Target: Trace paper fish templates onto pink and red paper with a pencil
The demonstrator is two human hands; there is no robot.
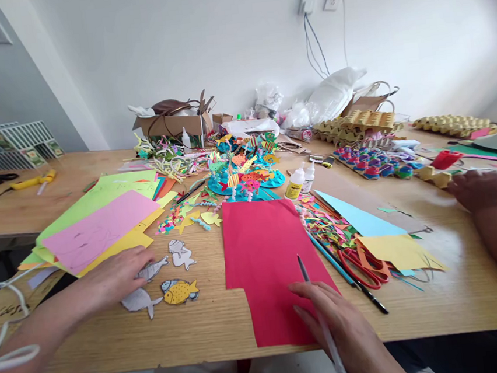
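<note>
Red paper lies at six o'clock, right hand above it gripping a pen; at eight, left hand overlaps a fish, hold unclear.

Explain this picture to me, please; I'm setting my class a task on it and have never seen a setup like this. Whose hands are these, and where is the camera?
There is no machine here: these are a person's bare hands. The single picture comes from a camera worn on their head, looking forward and down.

The right hand holds a pen over red paper. The left hand is at a grey paper fish, beside a yellow fish.

Also on the wooden table are a pink sheet, glue bottles and red-handled scissors. The hand on the far right belongs to someone else.
</note>
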